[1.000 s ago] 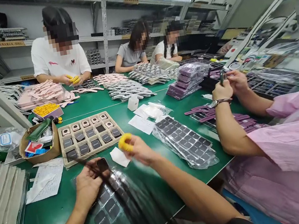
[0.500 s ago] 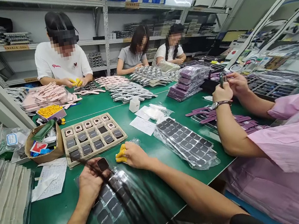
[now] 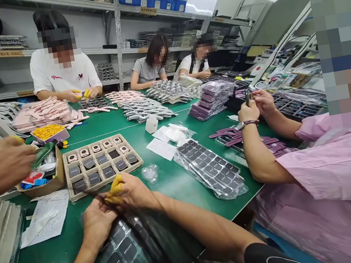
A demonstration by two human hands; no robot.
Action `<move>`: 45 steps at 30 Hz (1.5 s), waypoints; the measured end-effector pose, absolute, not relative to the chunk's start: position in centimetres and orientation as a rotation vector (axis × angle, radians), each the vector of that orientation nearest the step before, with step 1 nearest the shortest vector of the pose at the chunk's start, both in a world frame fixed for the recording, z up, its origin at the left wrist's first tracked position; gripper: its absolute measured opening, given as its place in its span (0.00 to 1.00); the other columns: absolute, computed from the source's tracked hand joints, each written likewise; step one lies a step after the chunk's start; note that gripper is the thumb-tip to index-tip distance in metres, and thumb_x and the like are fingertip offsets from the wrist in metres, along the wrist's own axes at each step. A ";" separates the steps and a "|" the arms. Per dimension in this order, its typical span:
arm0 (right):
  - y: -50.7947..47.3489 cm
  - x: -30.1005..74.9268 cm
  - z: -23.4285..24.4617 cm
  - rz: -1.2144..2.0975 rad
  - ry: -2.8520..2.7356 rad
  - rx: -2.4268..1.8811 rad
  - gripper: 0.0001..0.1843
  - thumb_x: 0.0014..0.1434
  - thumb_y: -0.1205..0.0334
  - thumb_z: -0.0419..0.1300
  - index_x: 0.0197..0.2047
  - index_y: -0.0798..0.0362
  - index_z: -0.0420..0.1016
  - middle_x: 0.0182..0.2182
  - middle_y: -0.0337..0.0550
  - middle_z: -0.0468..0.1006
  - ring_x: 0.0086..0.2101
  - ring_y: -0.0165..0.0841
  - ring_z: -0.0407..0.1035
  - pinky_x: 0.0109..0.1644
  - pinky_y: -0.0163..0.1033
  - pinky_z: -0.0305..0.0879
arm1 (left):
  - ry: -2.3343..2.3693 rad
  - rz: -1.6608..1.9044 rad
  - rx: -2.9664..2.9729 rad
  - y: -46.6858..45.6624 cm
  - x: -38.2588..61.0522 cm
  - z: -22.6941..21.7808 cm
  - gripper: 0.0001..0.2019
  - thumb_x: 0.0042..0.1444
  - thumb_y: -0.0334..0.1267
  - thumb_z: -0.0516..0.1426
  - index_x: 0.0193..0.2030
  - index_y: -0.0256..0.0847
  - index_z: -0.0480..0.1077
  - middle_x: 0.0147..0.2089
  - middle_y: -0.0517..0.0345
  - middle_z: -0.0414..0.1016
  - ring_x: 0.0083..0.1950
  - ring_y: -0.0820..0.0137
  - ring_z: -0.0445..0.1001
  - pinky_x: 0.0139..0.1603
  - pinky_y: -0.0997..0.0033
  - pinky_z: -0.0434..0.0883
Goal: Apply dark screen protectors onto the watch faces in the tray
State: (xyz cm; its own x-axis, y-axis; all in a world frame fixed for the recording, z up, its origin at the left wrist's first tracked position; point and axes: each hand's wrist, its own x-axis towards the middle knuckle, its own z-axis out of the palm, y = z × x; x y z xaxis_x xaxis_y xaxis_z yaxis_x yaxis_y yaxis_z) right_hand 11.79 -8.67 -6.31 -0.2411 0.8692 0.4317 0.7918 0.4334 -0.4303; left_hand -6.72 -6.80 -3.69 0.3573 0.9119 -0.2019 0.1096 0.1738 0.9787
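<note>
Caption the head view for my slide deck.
Left hand and yellow-fingertipped right hand meet above bagged dark square pads on green table.

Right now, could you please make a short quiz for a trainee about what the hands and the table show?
1. True or false: the right hand has yellow fingertip covers.
2. The beige tray lies on which colour of table: A green, B white, C grey?
3. What does the left hand rest over?

Key: 1 true. 2 A. 3 A clear bag of dark pads.
</note>
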 end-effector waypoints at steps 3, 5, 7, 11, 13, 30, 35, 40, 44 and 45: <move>-8.8 12.2 -6.4 0.231 -1.940 -1.478 0.10 0.63 0.54 0.73 0.46 0.25 0.90 0.38 0.37 0.85 0.41 0.40 0.78 0.46 0.46 0.78 | 1.090 0.792 1.231 -6.7 -6.6 -4.0 0.28 0.31 0.41 0.78 0.43 0.45 0.79 0.36 0.61 0.87 0.43 0.56 0.87 0.50 0.58 0.84; -8.9 12.4 -6.4 0.301 -1.926 -1.441 0.09 0.63 0.53 0.73 0.45 0.25 0.90 0.40 0.36 0.86 0.41 0.39 0.78 0.46 0.45 0.78 | 1.094 0.814 1.212 -6.5 -6.5 -4.1 0.28 0.28 0.39 0.79 0.41 0.46 0.79 0.38 0.61 0.88 0.47 0.54 0.88 0.50 0.58 0.84; -9.1 12.5 -6.4 0.327 -1.910 -1.397 0.06 0.65 0.53 0.72 0.44 0.29 0.91 0.42 0.38 0.86 0.42 0.38 0.78 0.48 0.44 0.78 | 1.105 0.814 1.200 -6.5 -6.3 -4.1 0.28 0.28 0.39 0.79 0.40 0.46 0.79 0.39 0.62 0.88 0.47 0.54 0.88 0.50 0.57 0.84; -9.5 13.0 -6.3 0.356 -1.880 -1.382 0.06 0.64 0.58 0.74 0.44 0.38 0.91 0.40 0.41 0.86 0.42 0.38 0.75 0.51 0.45 0.75 | 1.119 0.780 1.248 -6.7 -6.1 -4.3 0.29 0.31 0.34 0.79 0.44 0.42 0.78 0.35 0.61 0.86 0.44 0.55 0.88 0.49 0.57 0.82; -9.4 13.3 -6.7 0.416 -1.868 -1.336 0.06 0.63 0.59 0.75 0.44 0.41 0.91 0.39 0.41 0.85 0.41 0.36 0.74 0.49 0.43 0.73 | 1.061 0.792 1.316 -6.8 -6.2 -4.9 0.27 0.36 0.31 0.77 0.45 0.39 0.77 0.37 0.60 0.86 0.44 0.59 0.87 0.52 0.58 0.80; -9.4 13.1 -7.6 0.229 -1.710 -1.437 0.08 0.70 0.54 0.65 0.43 0.46 0.85 0.41 0.46 0.85 0.44 0.41 0.74 0.53 0.49 0.70 | 1.015 0.808 1.348 -7.2 -6.5 -5.6 0.27 0.40 0.32 0.77 0.49 0.37 0.77 0.45 0.53 0.86 0.35 0.71 0.83 0.40 0.71 0.78; -11.1 14.6 -6.4 0.132 -1.618 -1.845 0.13 0.69 0.56 0.65 0.51 0.53 0.84 0.49 0.59 0.82 0.52 0.50 0.69 0.58 0.58 0.65 | 1.037 0.813 1.354 -7.0 -6.6 -5.7 0.29 0.39 0.35 0.78 0.50 0.37 0.77 0.45 0.53 0.86 0.34 0.71 0.83 0.38 0.73 0.77; -18.5 15.0 -5.8 0.304 -1.960 -1.523 0.20 0.68 0.55 0.69 0.62 0.37 0.81 0.54 0.50 0.86 0.57 0.51 0.72 0.60 0.61 0.63 | 1.004 0.795 1.308 -6.7 -6.6 -5.8 0.31 0.38 0.35 0.78 0.51 0.37 0.76 0.45 0.52 0.85 0.36 0.70 0.83 0.39 0.71 0.78; -20.5 13.7 -6.6 0.434 -2.069 -1.553 0.24 0.63 0.56 0.75 0.62 0.36 0.83 0.51 0.49 0.88 0.57 0.51 0.73 0.60 0.60 0.63 | 0.948 0.790 1.256 -6.5 -6.7 -5.8 0.33 0.37 0.34 0.79 0.51 0.36 0.76 0.45 0.52 0.85 0.38 0.69 0.83 0.42 0.68 0.80; -20.2 13.5 -6.8 0.430 -2.048 -1.579 0.23 0.63 0.56 0.76 0.60 0.37 0.84 0.50 0.49 0.88 0.56 0.50 0.73 0.60 0.59 0.63 | 0.941 0.789 1.250 -6.5 -6.7 -5.8 0.33 0.36 0.34 0.79 0.51 0.36 0.75 0.45 0.52 0.85 0.39 0.69 0.83 0.43 0.68 0.80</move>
